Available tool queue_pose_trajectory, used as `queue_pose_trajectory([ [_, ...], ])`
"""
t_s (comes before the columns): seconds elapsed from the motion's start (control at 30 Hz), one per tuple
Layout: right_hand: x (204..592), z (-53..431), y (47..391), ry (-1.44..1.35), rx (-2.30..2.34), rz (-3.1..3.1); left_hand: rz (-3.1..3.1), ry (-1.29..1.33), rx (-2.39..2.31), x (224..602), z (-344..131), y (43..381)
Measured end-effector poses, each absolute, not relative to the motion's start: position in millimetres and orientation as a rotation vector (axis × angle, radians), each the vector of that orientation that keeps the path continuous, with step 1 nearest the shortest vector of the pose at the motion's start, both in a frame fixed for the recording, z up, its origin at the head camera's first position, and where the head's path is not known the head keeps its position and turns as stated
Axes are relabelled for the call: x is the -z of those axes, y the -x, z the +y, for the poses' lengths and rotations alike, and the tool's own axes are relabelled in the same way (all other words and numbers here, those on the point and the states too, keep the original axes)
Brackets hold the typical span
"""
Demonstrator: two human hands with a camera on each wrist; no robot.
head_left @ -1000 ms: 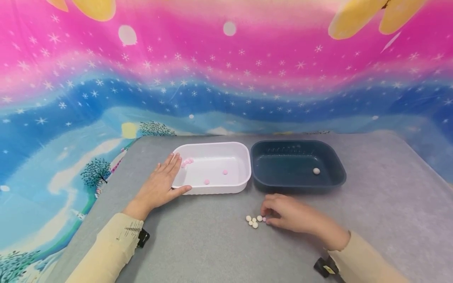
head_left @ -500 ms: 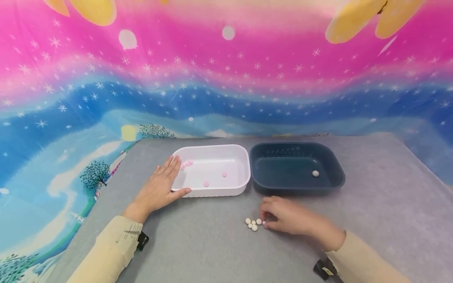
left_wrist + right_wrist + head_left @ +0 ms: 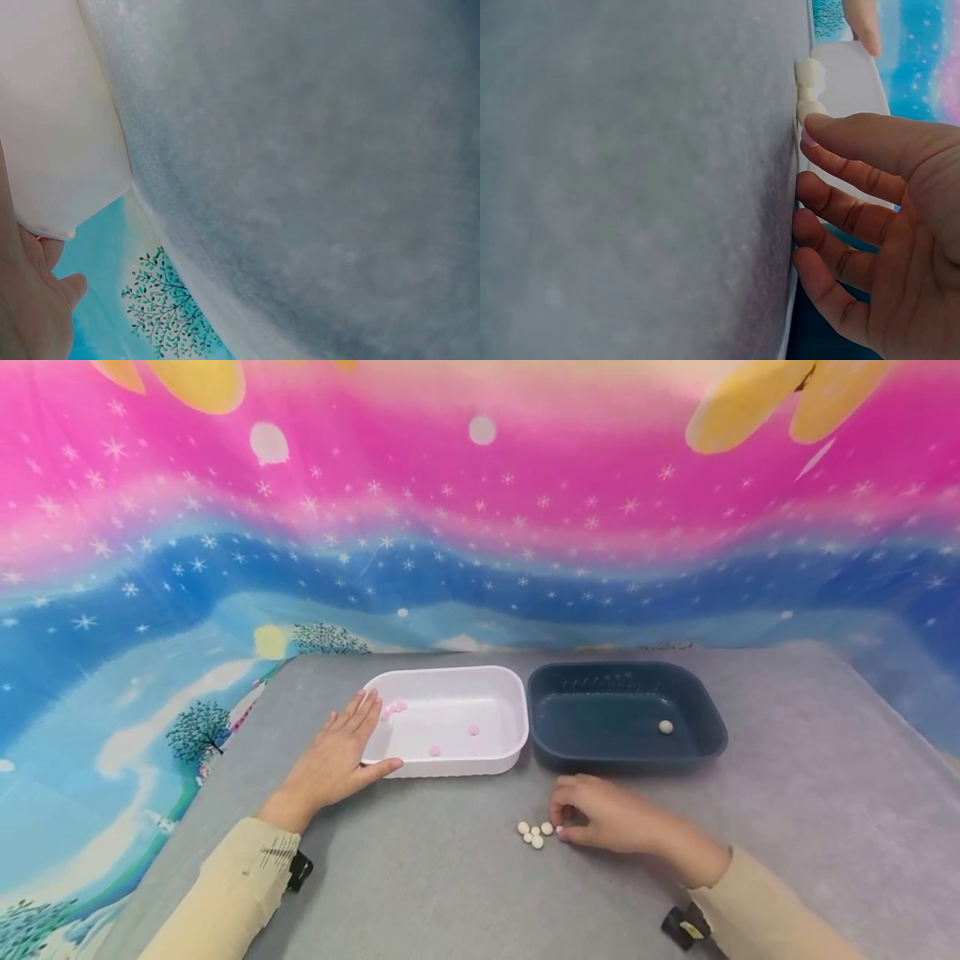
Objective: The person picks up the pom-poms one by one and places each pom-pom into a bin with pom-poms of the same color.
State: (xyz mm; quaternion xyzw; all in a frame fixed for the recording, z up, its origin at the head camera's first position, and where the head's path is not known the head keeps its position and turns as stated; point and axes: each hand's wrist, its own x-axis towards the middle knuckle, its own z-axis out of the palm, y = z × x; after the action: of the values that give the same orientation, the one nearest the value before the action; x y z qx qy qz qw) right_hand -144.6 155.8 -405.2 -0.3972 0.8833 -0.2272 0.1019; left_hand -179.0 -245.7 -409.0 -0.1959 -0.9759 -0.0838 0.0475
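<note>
In the head view my left hand (image 3: 330, 760) lies with straight fingers over the left rim of a white basin (image 3: 457, 767), its thumb along the front edge. Several small pink balls (image 3: 435, 750) are inside that basin. My right hand (image 3: 611, 814) is down on the table in front of a dark basin (image 3: 630, 760). Between its thumb and index finger it pinches a small pink ball (image 3: 808, 139), mostly covered by the thumb in the right wrist view. Several cream balls (image 3: 537, 842) sit clustered just left of these fingertips.
One pale ball (image 3: 665, 727) lies in the dark basin, toward its right side. Both basins stand side by side near the back of the grey table (image 3: 420, 877). Behind them hangs a colourful printed cloth (image 3: 480, 552).
The thumb and index finger of my right hand have come in closer round the pink ball, which shows less now. My left hand stays on the white basin.
</note>
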Motion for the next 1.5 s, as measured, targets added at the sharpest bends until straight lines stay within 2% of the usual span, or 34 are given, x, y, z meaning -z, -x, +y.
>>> queue_pose_trajectory([
  [1.5, 391.8, 161.0, 141.0, 1.19, 0.776, 2.537, -2.959, 0.62, 0.235, 410.2, -245.7, 181.5],
])
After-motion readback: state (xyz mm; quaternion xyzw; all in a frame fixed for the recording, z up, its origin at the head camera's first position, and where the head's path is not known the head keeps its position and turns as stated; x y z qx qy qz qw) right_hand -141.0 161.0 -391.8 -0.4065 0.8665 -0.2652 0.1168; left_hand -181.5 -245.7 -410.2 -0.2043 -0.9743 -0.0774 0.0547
